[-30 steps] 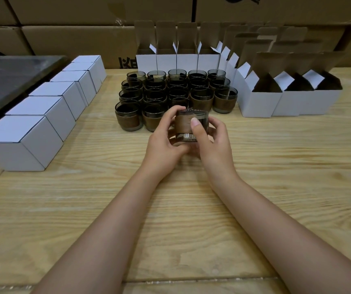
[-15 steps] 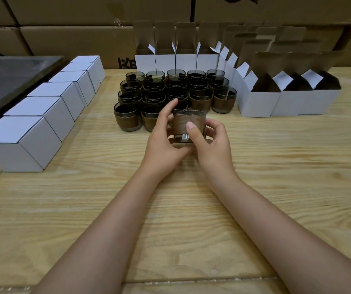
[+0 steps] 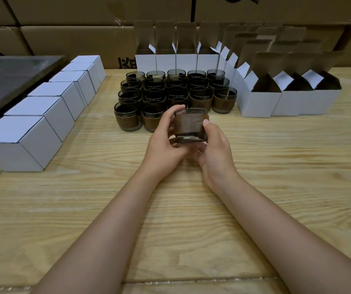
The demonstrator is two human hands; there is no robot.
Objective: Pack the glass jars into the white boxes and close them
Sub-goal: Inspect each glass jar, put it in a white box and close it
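Smoky glass jar with brown band (image 3: 191,124) in both hands

From the head camera, the left hand (image 3: 164,143) and right hand (image 3: 214,149) are gripping it by its sides over the pale wooden table (image 3: 276,166), just before the grouped dark glass jars (image 3: 170,92).

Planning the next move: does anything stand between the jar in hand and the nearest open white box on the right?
Nothing visible blocks the open box from above. On a straight, low path, though, the held jar would meet the front-right jar of the cluster, which stands just left of the box, so lifting over it looks safer.
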